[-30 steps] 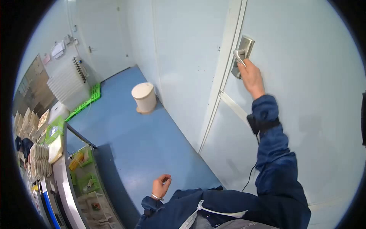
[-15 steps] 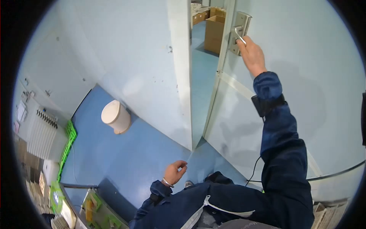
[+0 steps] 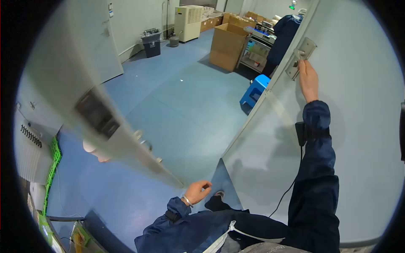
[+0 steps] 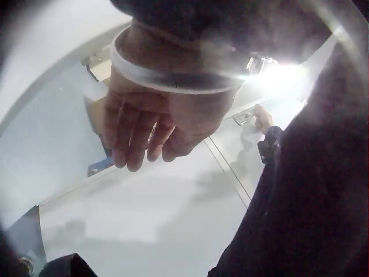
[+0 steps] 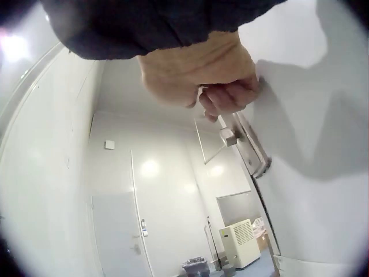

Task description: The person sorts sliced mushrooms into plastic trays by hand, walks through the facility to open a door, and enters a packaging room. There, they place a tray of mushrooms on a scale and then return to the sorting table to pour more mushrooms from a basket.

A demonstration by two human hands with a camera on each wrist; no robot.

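Lever handle [image 3: 300, 54] sits near the edge of the pale door [image 3: 358, 84], beside the open gap. I see the right hand [image 3: 309, 82] gripping it, fingers curled round; the left hand [image 3: 197, 192] hangs empty, fingers relaxed. I'd keep pressure even, wrist loose, knuckles clear of the edge.

In the head view, a machine [image 3: 188, 23] stands at twelve o'clock, a bin [image 3: 152, 44] at eleven, a box [image 3: 226, 47] between twelve and one, a person [image 3: 283, 38] between one and two, a stool [image 3: 261, 80] at two.
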